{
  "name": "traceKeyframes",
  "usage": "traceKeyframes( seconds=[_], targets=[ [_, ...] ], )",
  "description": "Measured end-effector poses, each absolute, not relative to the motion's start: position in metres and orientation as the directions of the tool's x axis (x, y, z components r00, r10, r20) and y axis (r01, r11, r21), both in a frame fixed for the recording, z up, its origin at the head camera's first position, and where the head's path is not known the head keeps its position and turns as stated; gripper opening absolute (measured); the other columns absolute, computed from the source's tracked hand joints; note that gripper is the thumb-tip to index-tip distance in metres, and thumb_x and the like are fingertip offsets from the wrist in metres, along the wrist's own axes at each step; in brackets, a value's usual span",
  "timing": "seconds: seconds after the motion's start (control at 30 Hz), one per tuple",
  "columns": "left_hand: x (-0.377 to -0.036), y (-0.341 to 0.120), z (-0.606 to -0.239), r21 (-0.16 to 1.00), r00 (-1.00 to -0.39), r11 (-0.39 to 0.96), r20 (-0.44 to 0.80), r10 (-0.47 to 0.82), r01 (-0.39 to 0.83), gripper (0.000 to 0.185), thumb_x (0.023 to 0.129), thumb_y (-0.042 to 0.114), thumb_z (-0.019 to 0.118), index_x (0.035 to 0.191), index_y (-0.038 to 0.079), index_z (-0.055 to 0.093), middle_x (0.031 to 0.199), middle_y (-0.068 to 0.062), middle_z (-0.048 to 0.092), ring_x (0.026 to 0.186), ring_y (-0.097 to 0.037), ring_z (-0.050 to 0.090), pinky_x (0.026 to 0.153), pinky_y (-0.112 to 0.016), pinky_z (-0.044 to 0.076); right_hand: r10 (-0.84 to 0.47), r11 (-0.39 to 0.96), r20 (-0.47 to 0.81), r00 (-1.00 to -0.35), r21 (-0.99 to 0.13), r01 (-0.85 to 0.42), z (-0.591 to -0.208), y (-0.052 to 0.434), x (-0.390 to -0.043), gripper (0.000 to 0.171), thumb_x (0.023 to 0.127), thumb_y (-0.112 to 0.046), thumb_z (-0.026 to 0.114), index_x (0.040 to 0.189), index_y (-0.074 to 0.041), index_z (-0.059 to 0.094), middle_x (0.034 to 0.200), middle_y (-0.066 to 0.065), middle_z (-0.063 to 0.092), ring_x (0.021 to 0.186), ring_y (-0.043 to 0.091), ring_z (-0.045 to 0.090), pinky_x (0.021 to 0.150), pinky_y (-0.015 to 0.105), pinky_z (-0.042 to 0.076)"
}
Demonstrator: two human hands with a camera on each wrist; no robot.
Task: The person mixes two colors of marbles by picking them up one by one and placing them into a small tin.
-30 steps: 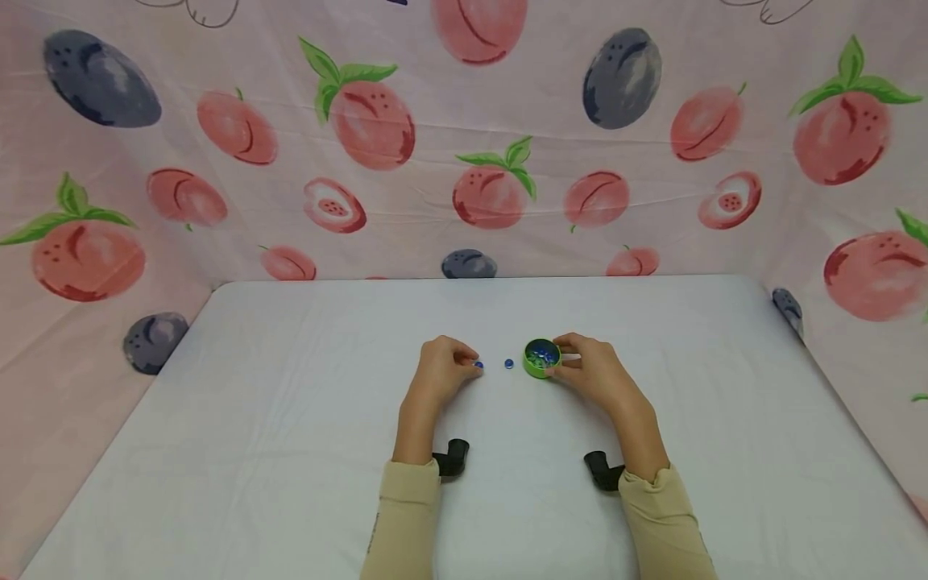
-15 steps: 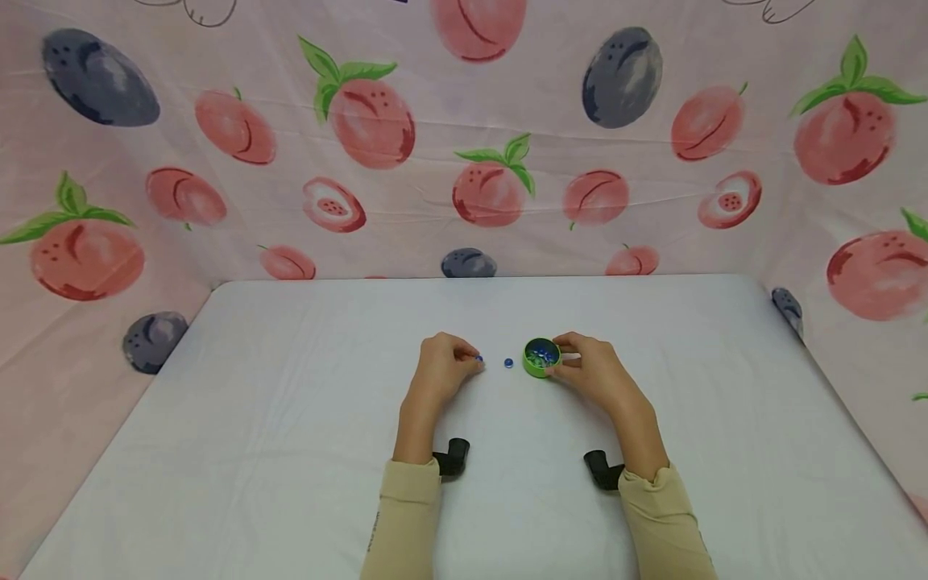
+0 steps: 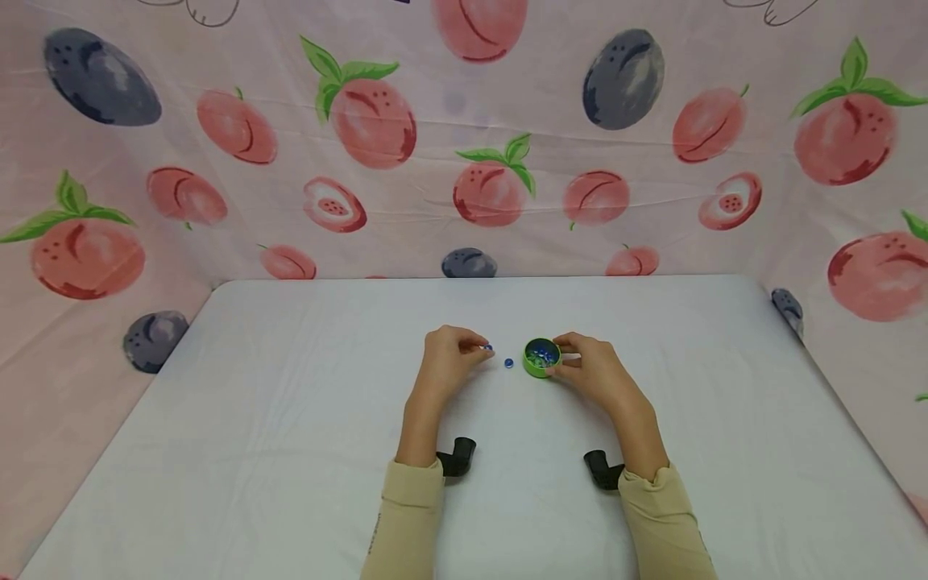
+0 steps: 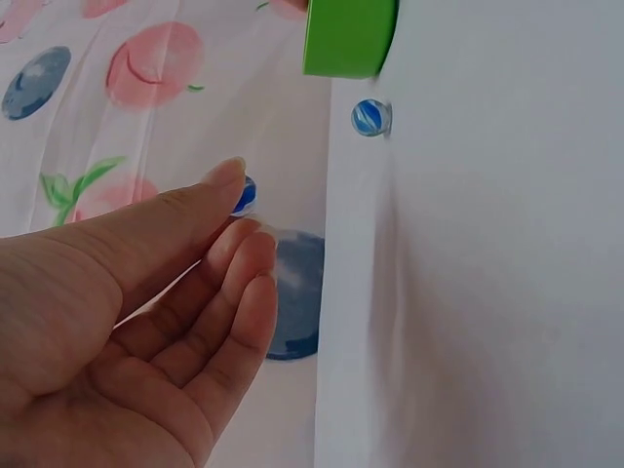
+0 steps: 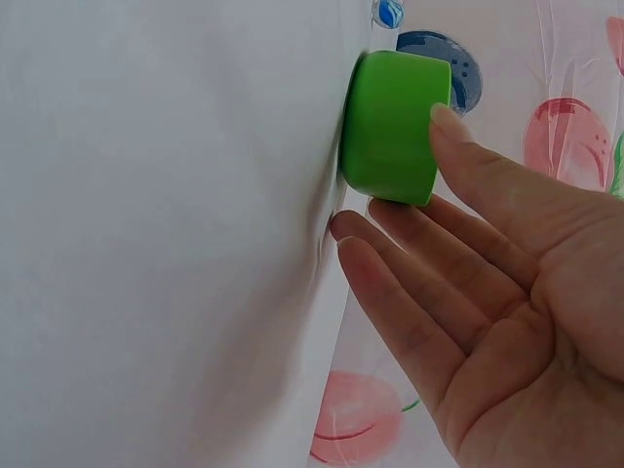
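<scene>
Blue marble [image 3: 488, 348] sits pinched betw. thumb & fingertips [image 4: 226, 175] of left hand [image 3: 448, 362], lifted just off the white desk [image 3: 290, 403]; left wrist view shows it at the thumb tip, other fingers loosely curled below. 2nd blue marble [image 3: 508, 363] lies loose on desk, betw. left hand & green cup [image 3: 541, 358], just beside the cup, not touching it. Cup stands upright on desk w/ more blue marbles inside. Right hand [image 3: 590, 370] holds cup from its right side: thumb on the wall near the rim, fingers bent round the lower wall, per right wrist view. Both forearms in beige sleeves [image 3: 406, 515], wrist cams strapped underneath. Peach-print pink cloth [image 3: 362, 161] hangs behind & at both sides of desk.
</scene>
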State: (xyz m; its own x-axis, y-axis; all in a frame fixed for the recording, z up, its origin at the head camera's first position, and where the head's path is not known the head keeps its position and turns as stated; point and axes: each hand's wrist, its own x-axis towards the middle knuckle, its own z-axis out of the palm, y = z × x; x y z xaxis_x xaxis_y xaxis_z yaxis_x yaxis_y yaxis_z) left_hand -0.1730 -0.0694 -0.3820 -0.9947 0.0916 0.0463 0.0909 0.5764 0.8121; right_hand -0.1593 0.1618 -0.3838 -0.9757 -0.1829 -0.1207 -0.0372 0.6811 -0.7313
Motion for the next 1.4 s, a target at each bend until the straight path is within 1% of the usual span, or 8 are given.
traceKeyframes(
  seconds=[0.2,0.47,0.6,0.87,1.1,1.27,1.4],
  targets=[
    [-0.173,-0.064,-0.381,0.822,-0.994,0.560,0.061,0.096,0.105,0.013,0.092,0.004,0.081,0.103,-0.003,0.081,0.096,-0.014,0.078,0.081,-0.021,0.069,0.075,-0.032,0.058,-0.183,0.681,-0.121,-0.976,-0.731,-0.037,-0.384,0.162,-0.159,0.046,0.099,-0.008,0.073,0.139,0.010,0.058,0.140,0.029,0.063,0.126,0.044,0.066,0.106,0.053,0.052],
    [-0.173,-0.057,-0.382,0.827,-0.989,0.544,0.096,0.110,0.140,0.013,0.092,0.003,0.080,0.103,-0.004,0.081,0.095,-0.015,0.078,0.082,-0.022,0.070,0.076,-0.033,0.060,-0.180,0.685,-0.114,-0.977,-0.727,-0.042,-0.384,0.162,-0.160,0.045,0.099,-0.008,0.073,0.138,0.010,0.059,0.139,0.029,0.064,0.125,0.044,0.066,0.106,0.053,0.052],
    [-0.173,-0.051,-0.384,0.833,-0.988,0.533,0.098,0.122,0.148,0.013,0.093,0.004,0.080,0.104,-0.004,0.081,0.096,-0.015,0.079,0.082,-0.021,0.071,0.075,-0.032,0.060,-0.176,0.686,-0.116,-0.978,-0.726,-0.038,-0.385,0.162,-0.160,0.045,0.099,-0.008,0.074,0.138,0.010,0.059,0.139,0.028,0.064,0.125,0.044,0.066,0.106,0.054,0.052],
    [-0.173,-0.041,-0.388,0.839,-0.982,0.514,0.122,0.147,0.181,0.014,0.094,0.004,0.079,0.105,-0.005,0.080,0.094,-0.015,0.079,0.082,-0.022,0.073,0.075,-0.030,0.061,-0.179,0.686,-0.109,-0.978,-0.726,-0.045,-0.384,0.162,-0.161,0.045,0.099,-0.008,0.074,0.138,0.009,0.059,0.139,0.028,0.065,0.126,0.044,0.066,0.106,0.054,0.052],
    [-0.173,-0.032,-0.391,0.842,-0.971,0.490,0.161,0.175,0.227,0.012,0.092,-0.001,0.079,0.102,-0.007,0.080,0.090,-0.017,0.078,0.082,-0.026,0.075,0.074,-0.031,0.062,-0.194,0.686,-0.078,-0.978,-0.724,-0.078,-0.387,0.164,-0.162,0.044,0.098,-0.007,0.074,0.136,0.011,0.060,0.137,0.028,0.066,0.123,0.044,0.068,0.104,0.053,0.054],
    [-0.173,-0.027,-0.396,0.843,-0.961,0.468,0.191,0.201,0.266,0.011,0.091,-0.002,0.080,0.100,-0.008,0.079,0.088,-0.018,0.077,0.080,-0.026,0.075,0.074,-0.031,0.062,-0.196,0.681,-0.066,-0.978,-0.727,-0.087,-0.388,0.164,-0.162,0.043,0.098,-0.007,0.075,0.135,0.011,0.061,0.136,0.028,0.066,0.121,0.043,0.069,0.103,0.053,0.054],
    [-0.174,-0.023,-0.400,0.849,-0.958,0.453,0.194,0.210,0.271,0.011,0.091,-0.002,0.080,0.100,-0.009,0.079,0.088,-0.018,0.077,0.080,-0.026,0.075,0.074,-0.030,0.062,-0.200,0.682,-0.066,-0.978,-0.726,-0.090,-0.388,0.164,-0.162,0.043,0.098,-0.007,0.075,0.135,0.010,0.061,0.136,0.028,0.066,0.122,0.043,0.068,0.102,0.053,0.055]
  ],
)
